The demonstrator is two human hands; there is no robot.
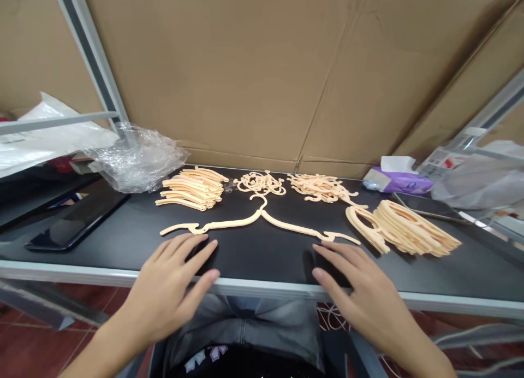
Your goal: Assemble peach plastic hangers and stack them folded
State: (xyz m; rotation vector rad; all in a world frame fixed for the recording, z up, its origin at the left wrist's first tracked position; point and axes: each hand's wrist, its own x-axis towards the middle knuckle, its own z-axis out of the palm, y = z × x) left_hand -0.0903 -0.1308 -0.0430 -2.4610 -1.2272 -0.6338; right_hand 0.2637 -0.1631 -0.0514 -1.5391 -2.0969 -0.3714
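Lying across the middle of the counter (pixel 262 260), the cream hanger (pixel 262 210) has its hook directed away from the person and its two arms sloping outward. Left hand (pixel 167 286): palm down, grip wide, fingers extended just beside the hanger's left end. Right hand (pixel 365 286): palm down, grip wide, fingers extended just beside the right end. Fingertip contact with the hanger cannot be confirmed. Behind the hanger, left to right: long curved bars (pixel 192 189), hook pieces (pixel 266 183) and slender pieces (pixel 321 187), each piled separately. Stacked broad pieces (pixel 413 228) lie to its right.
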